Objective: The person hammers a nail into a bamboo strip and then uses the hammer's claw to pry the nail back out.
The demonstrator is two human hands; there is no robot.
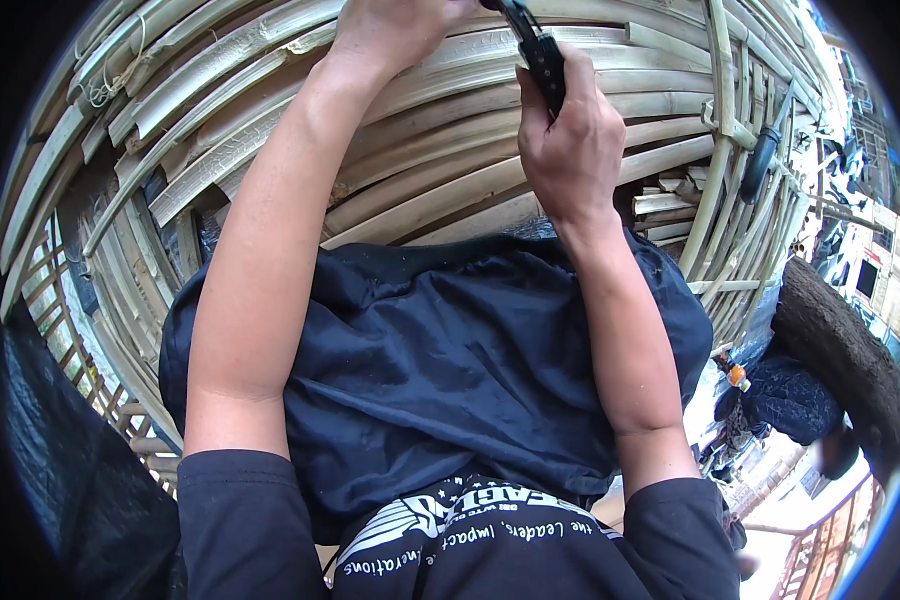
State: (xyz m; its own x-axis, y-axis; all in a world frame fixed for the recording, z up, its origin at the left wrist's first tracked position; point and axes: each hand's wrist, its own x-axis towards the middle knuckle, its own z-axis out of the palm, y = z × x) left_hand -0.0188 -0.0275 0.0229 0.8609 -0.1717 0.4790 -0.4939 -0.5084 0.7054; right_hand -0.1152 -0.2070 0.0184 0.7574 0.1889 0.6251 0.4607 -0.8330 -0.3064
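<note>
My right hand [573, 145] is closed around the black handle of a hand tool [545, 72]. The handle has a row of small round dots, and a metal part runs up from it to the top edge, where its end is cut off. I cannot make out its exact kind. Close to that end, my left hand [395, 35] reaches to the upper edge of the picture, and its fingers lie mostly outside the view. Below both hands stretch long split bamboo slats [435, 150], laid side by side.
Dark cloth [450, 340] covers my lap. At the right, a black-handled tool [763, 160] is tucked against the bamboo frame [720, 80]. Beyond it are a thick log [840, 350], a small orange item [737, 377] and dark clothing [795, 400]. A dark sheet [65, 440] hangs at the left.
</note>
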